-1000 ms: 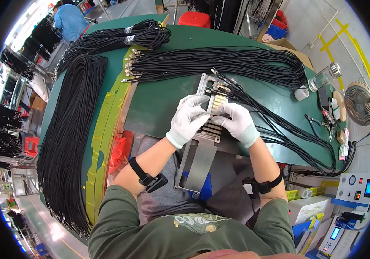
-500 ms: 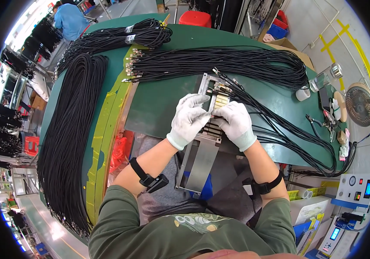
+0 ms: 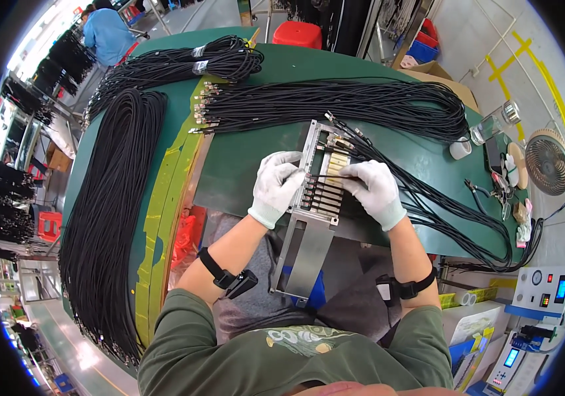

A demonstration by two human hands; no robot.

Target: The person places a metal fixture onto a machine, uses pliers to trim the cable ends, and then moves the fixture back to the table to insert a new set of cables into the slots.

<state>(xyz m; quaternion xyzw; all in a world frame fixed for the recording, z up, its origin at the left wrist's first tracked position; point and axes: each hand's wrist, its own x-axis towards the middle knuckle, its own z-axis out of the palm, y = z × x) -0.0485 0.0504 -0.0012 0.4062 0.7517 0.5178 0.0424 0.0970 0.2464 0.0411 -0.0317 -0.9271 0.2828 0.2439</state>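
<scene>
A metal slotted fixture (image 3: 327,218) stands tilted over the near edge of the table, with several black cables lying side by side across its slots. My left hand (image 3: 274,189), in a white glove, is closed at the fixture's left rail, pinching the end of a black cable (image 3: 327,176). On the other side, my gloved right hand (image 3: 376,191) pinches the same cable between thumb and fingers, holding it straight across the slots. Just above it, pale brass-coloured slots (image 3: 338,160) show. The cable's end is hidden by my left fingertips.
More black cables (image 3: 428,191) trail off the fixture to the right. Large cable bundles lie at the back (image 3: 335,99) and left (image 3: 111,211) of the green table (image 3: 230,158). Pliers (image 3: 477,191), a glass jar (image 3: 494,123) and a fan (image 3: 549,163) stand at right.
My hands have moved apart, left hand to the rail and right hand rightward, with the cable now stretched between them. More of the fixture's slots show.
</scene>
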